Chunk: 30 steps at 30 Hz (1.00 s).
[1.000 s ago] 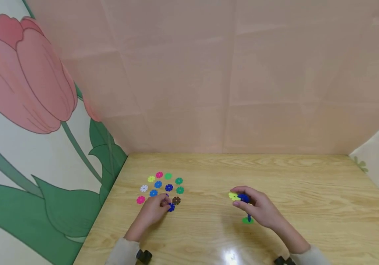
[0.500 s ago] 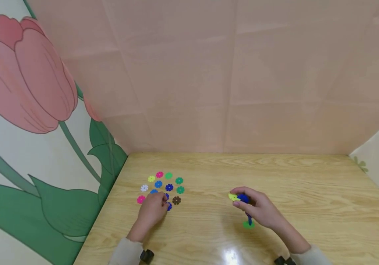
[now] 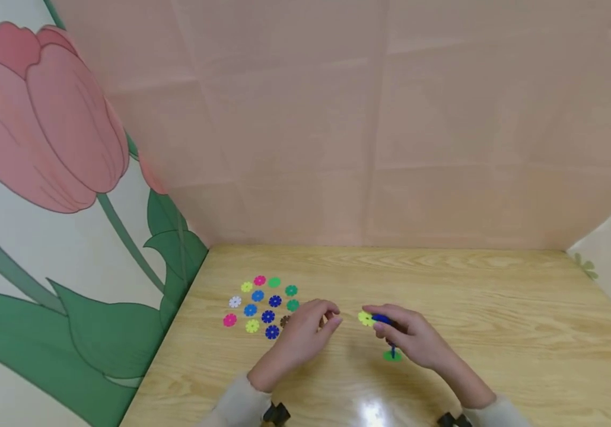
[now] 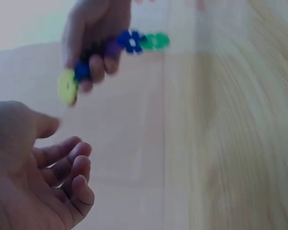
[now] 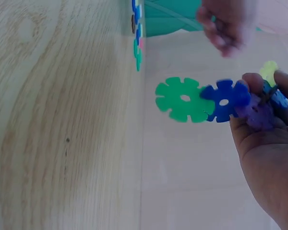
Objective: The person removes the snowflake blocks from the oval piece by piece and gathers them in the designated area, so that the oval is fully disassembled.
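Note:
My right hand grips a joined chain of notched plastic snowflake discs. A green disc ends the chain at one side, followed by a blue disc and a purple disc. Beyond the fingers, another blue disc and a yellow disc stick out at the other end. Part of the chain's middle is hidden in the palm. My left hand hovers between the loose discs and the chain, its fingers loosely bent and the thumb apart. Nothing shows in it in the left wrist view.
Loose snowflake discs lie at the left of the wooden table, including a white disc, a pink disc and a blue disc. The left hand partly covers a brown disc. A pinkish cloth hangs behind the table.
My left hand has left the loose discs and moved right, toward the chain, uncovering a yellow disc and blue discs. My right hand has shifted slightly left with the chain.

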Tool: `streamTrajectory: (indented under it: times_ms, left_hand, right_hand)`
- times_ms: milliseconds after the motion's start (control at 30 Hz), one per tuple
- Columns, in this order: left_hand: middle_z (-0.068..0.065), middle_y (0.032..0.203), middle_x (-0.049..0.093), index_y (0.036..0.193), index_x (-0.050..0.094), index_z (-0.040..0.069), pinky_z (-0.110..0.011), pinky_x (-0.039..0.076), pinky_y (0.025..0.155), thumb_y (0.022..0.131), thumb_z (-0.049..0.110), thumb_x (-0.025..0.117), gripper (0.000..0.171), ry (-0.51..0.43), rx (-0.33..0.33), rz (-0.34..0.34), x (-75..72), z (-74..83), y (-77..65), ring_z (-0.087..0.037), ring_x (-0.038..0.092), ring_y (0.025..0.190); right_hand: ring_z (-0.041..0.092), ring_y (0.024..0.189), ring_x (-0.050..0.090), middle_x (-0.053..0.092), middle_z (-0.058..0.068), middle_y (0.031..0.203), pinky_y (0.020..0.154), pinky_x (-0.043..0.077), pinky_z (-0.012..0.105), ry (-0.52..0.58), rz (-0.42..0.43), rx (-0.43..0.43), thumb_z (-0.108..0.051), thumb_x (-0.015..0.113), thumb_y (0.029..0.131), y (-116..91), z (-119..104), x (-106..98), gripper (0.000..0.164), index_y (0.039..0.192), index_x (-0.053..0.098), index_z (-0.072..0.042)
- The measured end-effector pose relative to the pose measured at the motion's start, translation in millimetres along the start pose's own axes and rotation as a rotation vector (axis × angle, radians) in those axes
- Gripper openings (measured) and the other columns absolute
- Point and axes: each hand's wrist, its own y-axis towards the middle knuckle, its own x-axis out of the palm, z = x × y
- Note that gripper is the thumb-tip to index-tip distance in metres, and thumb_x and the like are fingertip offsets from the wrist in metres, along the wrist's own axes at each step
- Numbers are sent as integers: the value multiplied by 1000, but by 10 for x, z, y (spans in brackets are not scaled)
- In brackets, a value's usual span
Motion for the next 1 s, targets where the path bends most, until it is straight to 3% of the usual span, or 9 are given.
streamTrajectory:
  times_ms: [133,267,400,567,767,1000]
  left_hand:
    - [14,98,61,121,65,19,-21,50,70,107,49,42,41,-104,16,-22,52,151,80,-2,55,83]
    - [14,97,60,121,65,18,-21,50,68,105,52,45,42,-153,18,-49,94,225,126,-3,55,81]
    - [14,90,60,118,67,15,-20,49,65,104,47,52,38,-197,10,-54,150,236,158,-2,54,74]
    - [11,84,61,111,68,14,-21,48,59,103,38,59,27,-314,-31,-63,206,226,188,-4,53,68]
    - [10,80,61,107,68,16,-21,44,55,103,34,59,21,-380,-77,-103,200,232,203,-5,52,65]
    - [5,81,64,103,68,15,-20,44,58,100,29,65,16,-455,-48,-140,173,210,202,-4,52,67]
  right_hand:
    - [11,68,59,65,2,96,52,53,32,-18,10,-11,-1,55,102,13,-11,0,33,135,59,0]
    - [8,76,65,71,4,100,55,54,31,-32,48,5,-2,59,101,27,-30,5,30,130,62,-2]
    - [11,84,69,71,14,100,62,58,29,-1,80,10,0,63,98,42,-29,22,21,119,64,-1]
    - [11,87,68,69,13,98,72,59,27,5,104,-47,5,68,93,64,-7,45,16,105,65,-5]
    - [7,86,66,68,9,96,70,59,27,-20,115,-57,7,70,90,65,7,73,18,102,67,-7]
    - [4,89,65,68,8,98,73,59,27,-13,108,-76,12,70,88,67,-12,78,25,103,68,-8]
